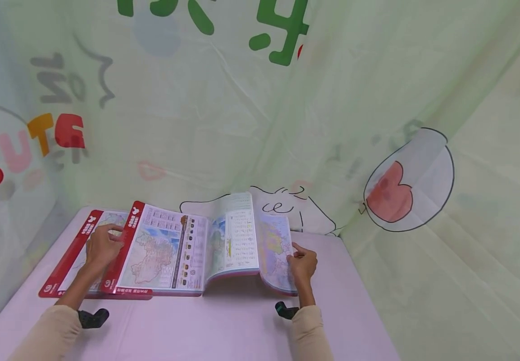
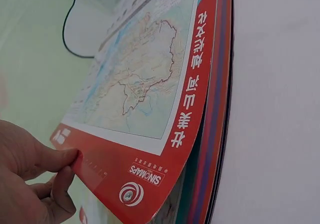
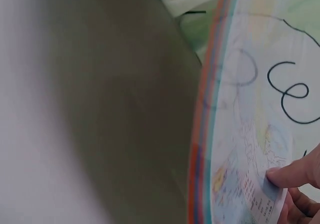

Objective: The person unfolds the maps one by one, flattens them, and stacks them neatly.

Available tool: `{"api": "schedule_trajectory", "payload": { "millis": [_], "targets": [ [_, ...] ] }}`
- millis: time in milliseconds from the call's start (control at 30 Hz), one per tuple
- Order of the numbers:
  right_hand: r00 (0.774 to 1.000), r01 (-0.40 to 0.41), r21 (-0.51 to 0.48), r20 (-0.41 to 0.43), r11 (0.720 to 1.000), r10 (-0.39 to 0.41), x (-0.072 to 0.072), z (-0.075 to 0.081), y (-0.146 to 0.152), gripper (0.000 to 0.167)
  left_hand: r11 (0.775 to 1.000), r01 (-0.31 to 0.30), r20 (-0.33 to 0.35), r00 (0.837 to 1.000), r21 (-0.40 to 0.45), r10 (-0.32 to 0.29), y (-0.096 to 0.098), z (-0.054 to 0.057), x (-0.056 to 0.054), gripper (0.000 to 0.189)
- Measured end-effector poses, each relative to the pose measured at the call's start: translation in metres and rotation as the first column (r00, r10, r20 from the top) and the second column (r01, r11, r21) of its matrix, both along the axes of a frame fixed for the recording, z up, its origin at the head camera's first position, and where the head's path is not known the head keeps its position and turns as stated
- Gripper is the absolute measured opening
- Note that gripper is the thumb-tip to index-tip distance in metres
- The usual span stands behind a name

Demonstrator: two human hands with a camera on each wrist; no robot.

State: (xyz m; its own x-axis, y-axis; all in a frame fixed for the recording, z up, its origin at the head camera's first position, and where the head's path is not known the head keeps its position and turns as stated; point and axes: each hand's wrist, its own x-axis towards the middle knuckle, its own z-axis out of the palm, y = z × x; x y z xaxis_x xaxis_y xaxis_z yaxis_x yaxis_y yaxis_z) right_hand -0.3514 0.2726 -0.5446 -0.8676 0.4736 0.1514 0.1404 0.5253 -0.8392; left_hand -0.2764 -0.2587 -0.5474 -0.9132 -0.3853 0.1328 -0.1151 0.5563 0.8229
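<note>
The left hand (image 1: 102,245) pinches the folding map's (image 1: 154,260) red border; the right hand (image 1: 302,261) pinches its rightmost panel's edge. Probably light, bendy and slick (creasing seems the likeliest harm), it suits holding by opposite edges. It spans the desk's (image 1: 219,331) far half, overlapping a second map (image 1: 74,255) by the left edge.

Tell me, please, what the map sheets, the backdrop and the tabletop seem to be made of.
Map sheets: probably coated paper or thin plastic, slightly glossy; they bend smoothly, with faint sheen.
Backdrop: likely thin, translucent fabric or film; it creases, and faint lettering shows through.
Tabletop: smooth, matte-looking, without sharp glare; material unclear.
</note>
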Motion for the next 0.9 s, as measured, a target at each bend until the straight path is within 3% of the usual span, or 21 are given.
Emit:
{"api": "schedule_trajectory", "payload": {
  "millis": [233, 433, 700, 900],
  "targets": [
    [0.996, 0.066, 0.145, -0.062, 0.987, -0.058, 0.007, 0.006, 0.024, 0.047, 1.0, -0.006, 0.041, 0.999, -0.013, 0.007, -0.02, 0.003, -0.001, 0.047],
    [0.992, 0.114, 0.249, -0.077, 0.962, -0.098, -0.001, -0.012, 0.049, 0.047, 0.999, 0.0, 0.049, 0.999, -0.055, 0.003, -0.029, 0.003, -0.002, 0.049],
    [0.995, 0.103, 0.294, -0.049, 0.95, -0.093, -0.002, -0.003, 0.065, 0.046, 0.997, 0.003, 0.035, 0.999, -0.074, 0.0, -0.036, -0.001, 0.0, 0.052],
    [0.994, 0.107, 0.322, -0.033, 0.941, -0.102, -0.018, -0.027, 0.091, 0.046, 0.997, 0.013, 0.063, 0.998, -0.082, -0.008, -0.038, -0.002, -0.002, 0.051]
  ]
}}
